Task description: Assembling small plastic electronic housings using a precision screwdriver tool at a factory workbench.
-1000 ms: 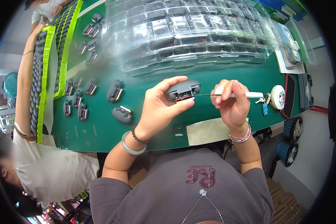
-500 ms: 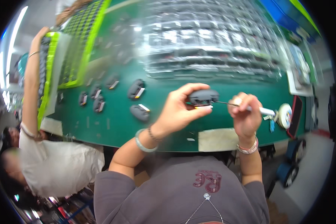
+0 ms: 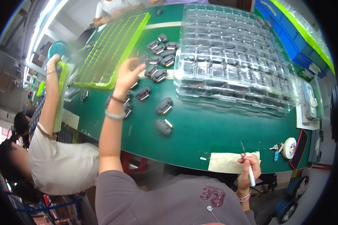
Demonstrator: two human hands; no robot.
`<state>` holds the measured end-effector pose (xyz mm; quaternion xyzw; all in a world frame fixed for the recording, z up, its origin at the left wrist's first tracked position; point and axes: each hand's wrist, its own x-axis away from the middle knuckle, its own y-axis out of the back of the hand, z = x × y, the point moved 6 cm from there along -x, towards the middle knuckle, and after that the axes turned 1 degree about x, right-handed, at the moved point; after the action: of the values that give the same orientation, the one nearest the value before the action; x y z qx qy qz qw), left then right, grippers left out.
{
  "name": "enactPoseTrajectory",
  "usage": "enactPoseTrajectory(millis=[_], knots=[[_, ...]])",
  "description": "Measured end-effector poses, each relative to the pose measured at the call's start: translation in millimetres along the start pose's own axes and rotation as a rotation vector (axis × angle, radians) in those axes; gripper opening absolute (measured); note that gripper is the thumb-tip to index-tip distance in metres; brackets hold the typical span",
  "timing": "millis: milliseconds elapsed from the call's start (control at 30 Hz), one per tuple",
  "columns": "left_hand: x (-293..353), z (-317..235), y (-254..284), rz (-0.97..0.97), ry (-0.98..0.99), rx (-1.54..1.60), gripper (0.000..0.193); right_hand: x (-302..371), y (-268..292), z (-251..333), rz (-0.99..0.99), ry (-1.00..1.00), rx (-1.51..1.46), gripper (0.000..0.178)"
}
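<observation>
My left hand (image 3: 128,73) reaches out past the right edge of a lime-green tray (image 3: 114,52). Its thumb and fingers curve around a blurred dark grey casing (image 3: 144,59), only partly visible. Low at the right, my right hand (image 3: 248,168) is closed on a white-handled tool (image 3: 251,177) with a thin dark shaft pointing up and away. Under that hand lies a cream cloth (image 3: 225,162) at the table's front edge. Two rounded dark grey casings with light strips, one farther (image 3: 164,106) and one nearer (image 3: 164,127), rest between my arms.
A cluster of similar casings (image 3: 159,75) lies beyond my left hand. Stacked clear plastic trays (image 3: 233,80) cover the back right. Keys (image 3: 277,147), a round white object (image 3: 289,147) and a red-edged dark slab (image 3: 299,149) sit at the right. At left, a co-worker's arm (image 3: 52,101) holds another green tray.
My left hand has swung from the middle far out to the left. My right hand has drawn down toward the front edge, with the tool now away from the casing. The view has shifted.
</observation>
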<state>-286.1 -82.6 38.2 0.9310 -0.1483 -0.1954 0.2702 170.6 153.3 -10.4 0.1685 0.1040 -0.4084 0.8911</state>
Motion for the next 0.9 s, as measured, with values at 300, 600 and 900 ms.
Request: enactPoseTrajectory(millis=[300, 600, 900], knots=[[-179, 73, -53, -0.033, 0.052, -0.892, 0.048, -7, 2, 12, -0.064, 0.137, 0.433, 0.013], [-229, 42, -85, 0.080, 0.077, -0.911, 0.043, -12, 12, 3, -0.114, 0.143, 0.408, 0.011], [-220, -267, -301, 0.320, -1.089, -0.493, 0.031, -22, 17, -16, 0.033, -0.032, 0.064, 0.009]])
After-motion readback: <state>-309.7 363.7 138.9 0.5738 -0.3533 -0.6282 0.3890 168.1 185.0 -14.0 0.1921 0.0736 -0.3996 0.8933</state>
